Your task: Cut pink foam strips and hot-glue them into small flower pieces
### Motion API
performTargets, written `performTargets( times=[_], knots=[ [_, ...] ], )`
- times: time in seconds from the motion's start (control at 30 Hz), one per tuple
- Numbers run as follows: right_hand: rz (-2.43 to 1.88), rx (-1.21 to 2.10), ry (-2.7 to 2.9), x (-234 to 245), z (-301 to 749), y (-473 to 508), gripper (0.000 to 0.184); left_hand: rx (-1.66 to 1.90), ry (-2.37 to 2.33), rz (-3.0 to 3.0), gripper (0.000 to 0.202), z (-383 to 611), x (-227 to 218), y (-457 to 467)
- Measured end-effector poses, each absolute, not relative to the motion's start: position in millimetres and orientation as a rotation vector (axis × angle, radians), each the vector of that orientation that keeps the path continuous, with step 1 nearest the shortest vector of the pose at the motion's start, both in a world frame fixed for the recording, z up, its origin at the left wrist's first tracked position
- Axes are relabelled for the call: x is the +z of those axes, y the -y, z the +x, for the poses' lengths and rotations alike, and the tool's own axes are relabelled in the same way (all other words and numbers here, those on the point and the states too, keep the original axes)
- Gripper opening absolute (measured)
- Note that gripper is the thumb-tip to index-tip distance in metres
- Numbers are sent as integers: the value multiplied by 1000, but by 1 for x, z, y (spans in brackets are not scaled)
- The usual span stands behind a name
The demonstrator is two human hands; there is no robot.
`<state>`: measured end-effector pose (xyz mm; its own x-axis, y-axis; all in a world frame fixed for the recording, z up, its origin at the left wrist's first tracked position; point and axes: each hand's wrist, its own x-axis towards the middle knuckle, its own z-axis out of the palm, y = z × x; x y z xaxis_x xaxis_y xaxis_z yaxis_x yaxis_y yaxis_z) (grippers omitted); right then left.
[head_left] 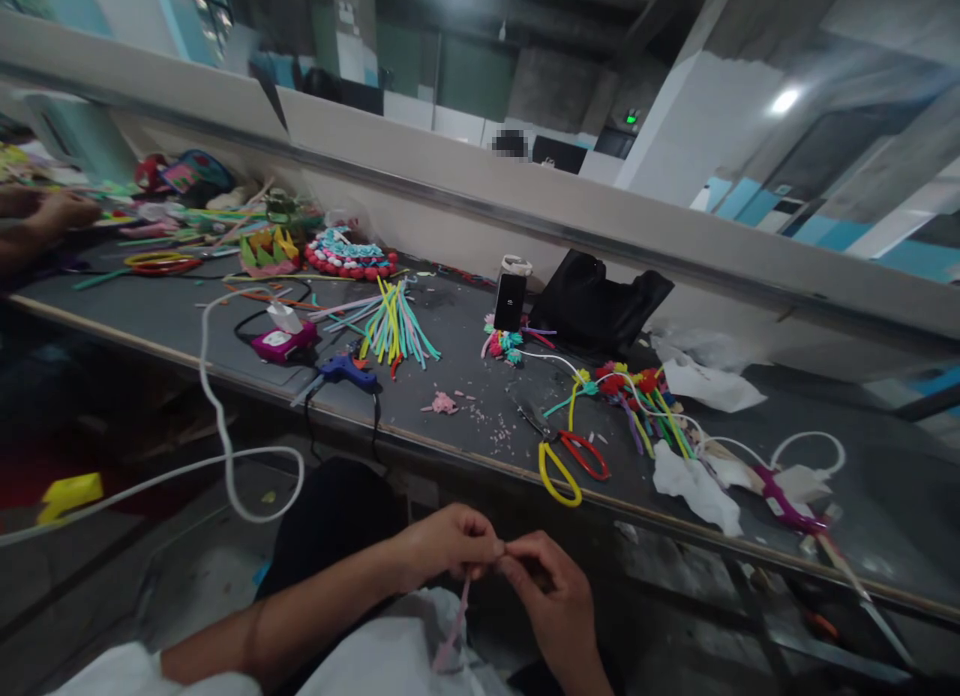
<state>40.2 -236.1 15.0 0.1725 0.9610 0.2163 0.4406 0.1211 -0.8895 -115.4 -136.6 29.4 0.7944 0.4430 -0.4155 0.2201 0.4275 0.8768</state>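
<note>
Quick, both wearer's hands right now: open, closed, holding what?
Left hand: closed, holding a thin pink strip.
Right hand: closed in a pinch at the left's fingertips; contents can't be told.

- Bench: dark grey top, pale front edge.
- Partition: whitish, running along the bench's back.
- Column: pale, leaning in view.
- Ceiling: dim, with beams.
- Lamp: bright, upper right.
- Sign: glowing green.
- Window: barred, upper left.
- Floor: grey, shadowed.
</note>
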Motion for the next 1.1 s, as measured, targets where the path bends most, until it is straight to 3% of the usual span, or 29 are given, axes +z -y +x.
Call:
performTargets(
  times=[0.57, 0.87, 1.1],
  knots=[
    [-1467, 613, 1452, 13, 49, 242, 22, 108, -624, 1277, 54, -103, 40, 141],
    [-1458, 486, 1436, 13, 50, 238, 26, 190, -540, 1238, 47, -92, 36, 138],
    [-1452, 605, 1455, 22, 56, 225, 27, 240, -498, 1495, 36, -100, 49, 128]
  ],
)
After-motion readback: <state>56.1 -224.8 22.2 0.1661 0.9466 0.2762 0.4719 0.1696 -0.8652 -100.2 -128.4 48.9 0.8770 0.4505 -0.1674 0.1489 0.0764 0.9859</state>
